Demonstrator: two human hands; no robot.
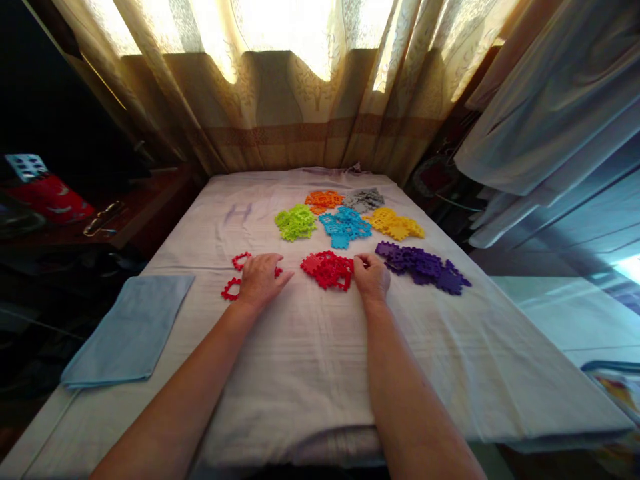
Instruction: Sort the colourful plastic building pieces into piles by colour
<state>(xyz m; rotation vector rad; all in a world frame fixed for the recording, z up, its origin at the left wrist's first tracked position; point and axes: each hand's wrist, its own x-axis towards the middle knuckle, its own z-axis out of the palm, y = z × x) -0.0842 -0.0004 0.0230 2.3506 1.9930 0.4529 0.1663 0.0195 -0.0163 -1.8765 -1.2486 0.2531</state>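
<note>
My left hand is over a few red interlocking plastic pieces on the left, thumb held apart from the fingers. Two hollow red frames, one upper and one lower, show beside it. Another bit of red peeks out between thumb and fingers, mostly hidden. At the right edge of the heaped red pieces, my right hand has its fingers curled closed, fingertips against the pile. Whatever they pinch is hidden. Purple pieces lie just right of this hand.
Behind the red heap are piles of lime green, blue, orange, grey and yellow pieces. A folded blue cloth lies left on the sheet-covered table. Curtains hang beyond the far edge.
</note>
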